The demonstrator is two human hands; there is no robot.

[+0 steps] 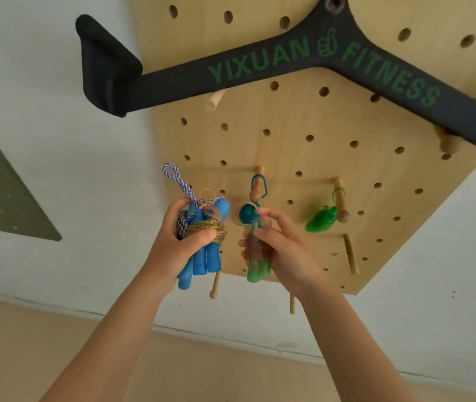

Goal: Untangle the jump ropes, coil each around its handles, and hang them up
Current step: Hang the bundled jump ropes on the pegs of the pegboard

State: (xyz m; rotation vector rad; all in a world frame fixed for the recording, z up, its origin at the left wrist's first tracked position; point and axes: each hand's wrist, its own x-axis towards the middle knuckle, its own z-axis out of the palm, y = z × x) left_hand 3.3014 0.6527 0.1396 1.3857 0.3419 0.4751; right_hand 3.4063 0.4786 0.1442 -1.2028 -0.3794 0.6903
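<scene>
Blue-handled rope bundle [202, 242], gold-wrapped

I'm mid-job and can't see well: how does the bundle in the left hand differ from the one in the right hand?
The blue-handled bundle in the left hand has opaque blue handles; the green-handled bundle in the right hand has translucent green ones. The blue bundle looks bulkier, with more handles; the green is slimmer. A blue-and-white rope loop sticks up from the blue bundle; the green bundle's loop is already over a peg. Both are coiled, upright and gripped.
</scene>
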